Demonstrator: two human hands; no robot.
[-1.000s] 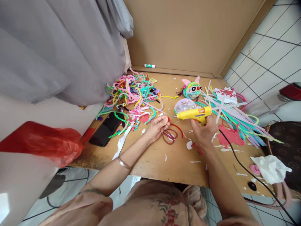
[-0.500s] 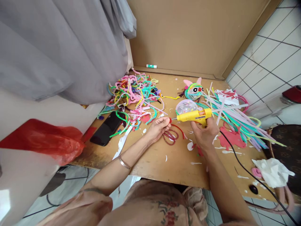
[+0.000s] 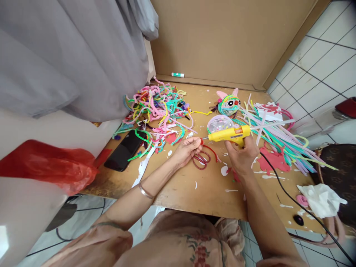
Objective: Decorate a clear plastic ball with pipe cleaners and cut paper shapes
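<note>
My right hand (image 3: 244, 154) is wrapped round the handle of a yellow hot glue gun (image 3: 229, 135), whose nozzle points left. A clear glue stick (image 3: 274, 124) juts from its back end. My left hand (image 3: 189, 150) pinches a small red piece (image 3: 201, 141) at the nozzle tip; fingers hide most of it. Below that hand lies a looped dark red cord (image 3: 200, 162), and a red strip (image 3: 211, 150) curves beside it. Just behind the gun sits a clear round container (image 3: 220, 124). Farther back stands a colourful ball-shaped animal (image 3: 229, 105) with pink ears and a red nose.
Tangled pipe cleaners (image 3: 158, 107) heap at the back left, with a black phone (image 3: 125, 150) before them. Straight pipe cleaners (image 3: 278, 137) lie at right, near red paper scraps (image 3: 274, 159). The gun's black cable (image 3: 294, 196) crosses the right side. White tissue (image 3: 321, 200) lies by a brown bag (image 3: 339, 174).
The view has shifted very slightly. Both hands keep their holds, with the glue gun's nozzle still at the small red piece.
</note>
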